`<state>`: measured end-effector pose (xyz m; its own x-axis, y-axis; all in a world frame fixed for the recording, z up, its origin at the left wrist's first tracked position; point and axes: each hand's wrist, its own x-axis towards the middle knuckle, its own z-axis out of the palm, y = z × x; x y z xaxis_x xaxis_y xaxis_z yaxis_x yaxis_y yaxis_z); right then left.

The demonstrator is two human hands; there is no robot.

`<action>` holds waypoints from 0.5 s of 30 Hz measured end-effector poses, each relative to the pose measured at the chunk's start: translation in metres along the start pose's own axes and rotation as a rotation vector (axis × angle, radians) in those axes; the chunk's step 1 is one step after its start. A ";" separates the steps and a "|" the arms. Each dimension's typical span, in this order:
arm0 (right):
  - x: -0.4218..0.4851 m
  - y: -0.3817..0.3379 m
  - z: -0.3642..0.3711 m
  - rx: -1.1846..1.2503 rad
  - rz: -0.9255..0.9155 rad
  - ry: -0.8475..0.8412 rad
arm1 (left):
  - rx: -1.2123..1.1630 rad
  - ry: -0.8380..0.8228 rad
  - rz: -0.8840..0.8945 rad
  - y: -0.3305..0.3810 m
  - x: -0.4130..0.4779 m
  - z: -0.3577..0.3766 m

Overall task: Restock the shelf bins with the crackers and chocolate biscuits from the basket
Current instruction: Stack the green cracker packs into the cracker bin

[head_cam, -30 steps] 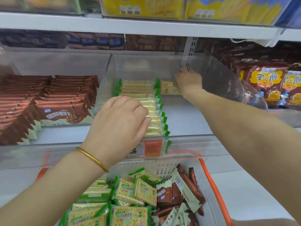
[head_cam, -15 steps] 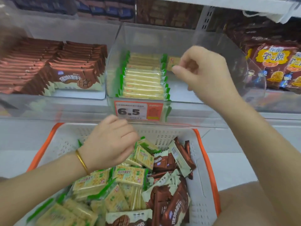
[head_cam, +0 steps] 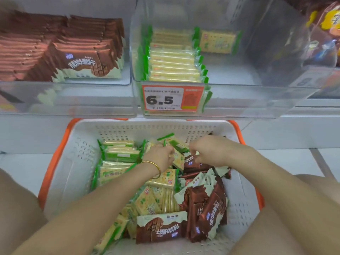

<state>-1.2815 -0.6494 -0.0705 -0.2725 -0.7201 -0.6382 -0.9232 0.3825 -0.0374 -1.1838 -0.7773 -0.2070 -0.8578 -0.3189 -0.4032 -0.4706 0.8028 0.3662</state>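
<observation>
Both hands in basket (head_cam: 82,153): left hand (head_cam: 160,157) fingers curled round an upright cracker packet (head_cam: 178,160), right hand (head_cam: 211,151) fingers curled at the end of a raised green-edged packet (head_cam: 174,141), grip indeterminate, chocolate biscuits (head_cam: 195,163) directly beneath.

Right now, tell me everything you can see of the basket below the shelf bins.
The basket is a white plastic tub with perforated walls and an orange rim, sitting upright just below the clear bins. Green cracker packs fill its left side and brown chocolate biscuit packs its right, jumbled loosely. The left hand and right hand both reach in at the far end among the packs; whether either grips one is unclear.
</observation>
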 end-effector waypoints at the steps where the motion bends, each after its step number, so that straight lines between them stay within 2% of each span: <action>1: 0.000 0.003 0.001 -0.009 0.006 -0.007 | -0.038 0.063 -0.004 0.000 0.000 0.003; 3: 0.000 0.007 0.002 0.013 0.019 0.004 | -0.143 0.189 0.023 0.004 -0.003 0.000; 5: 0.001 0.008 0.000 0.065 0.024 0.062 | -0.220 0.231 0.081 0.007 -0.010 -0.012; 11: -0.001 -0.006 0.000 0.388 -0.018 0.258 | -0.246 -0.024 0.357 0.018 -0.053 -0.086; 13: -0.007 -0.012 -0.001 0.584 -0.061 0.269 | -0.312 -0.093 0.401 0.018 -0.068 -0.105; 15: -0.017 -0.019 -0.006 0.884 -0.096 0.267 | -0.493 -0.119 0.368 0.017 -0.082 -0.119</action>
<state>-1.2611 -0.6477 -0.0544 -0.3606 -0.8390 -0.4075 -0.4332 0.5376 -0.7234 -1.1459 -0.7972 -0.0672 -0.9664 0.0154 -0.2567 -0.2127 0.5131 0.8315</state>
